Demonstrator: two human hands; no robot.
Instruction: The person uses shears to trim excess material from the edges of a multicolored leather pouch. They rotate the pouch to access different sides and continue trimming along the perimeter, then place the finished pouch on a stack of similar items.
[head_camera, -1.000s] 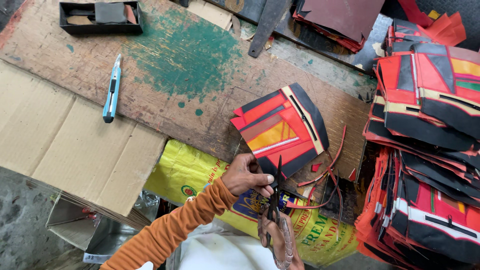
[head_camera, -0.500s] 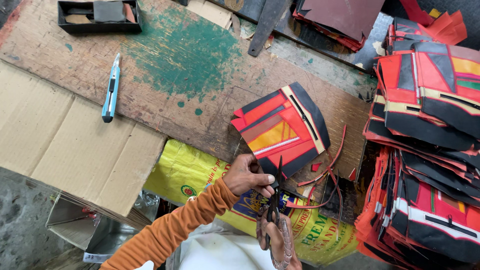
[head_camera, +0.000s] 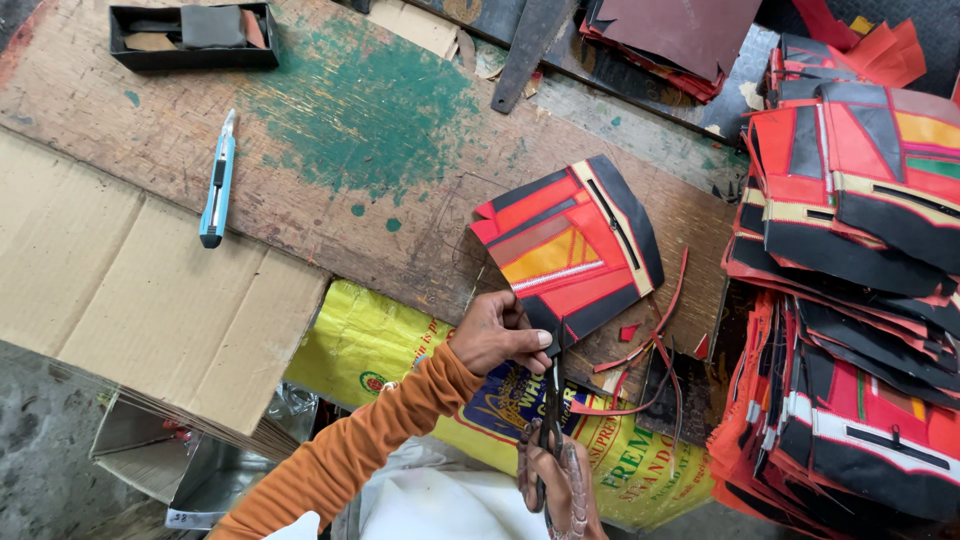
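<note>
At the near edge of the view, the right hand (head_camera: 556, 485) is closed around the handles of a pair of dark scissors (head_camera: 549, 420), whose blades point away from the person towards the work. Just beyond it, the left hand (head_camera: 497, 332), in an orange sleeve (head_camera: 345, 455), pinches the near corner of a stitched panel (head_camera: 572, 250) between thumb and fingers (head_camera: 527, 338). The panel lies flat on the worktop (head_camera: 330, 130), just past its near edge, with the scissor tips meeting its lower corner. It is a roughly fan-shaped patchwork of red, black, orange and brown pieces, with a cream band and a black border along one side. Thin red trimmings (head_camera: 640, 375) curl on the worktop and over its edge to the right of the scissors.

Below the hands, a yellow woven sack (head_camera: 380, 345) with red, green and blue printing hangs off the front of the worktop. To the left, one flattened brown cardboard sheet (head_camera: 130, 290) overlaps the worktop's edge, above an open box (head_camera: 190, 460) on the floor.

On the right, a tall stack of similar red and black panels (head_camera: 850, 300) fills the side of the view, too many to count. Farther off on the scratched wood, with its green paint patch, lie one blue utility knife (head_camera: 217, 185), one black tray (head_camera: 195, 35) holding a few small pieces, and one dark flat tool (head_camera: 528, 45) beside a pile of maroon sheets (head_camera: 670, 35).
</note>
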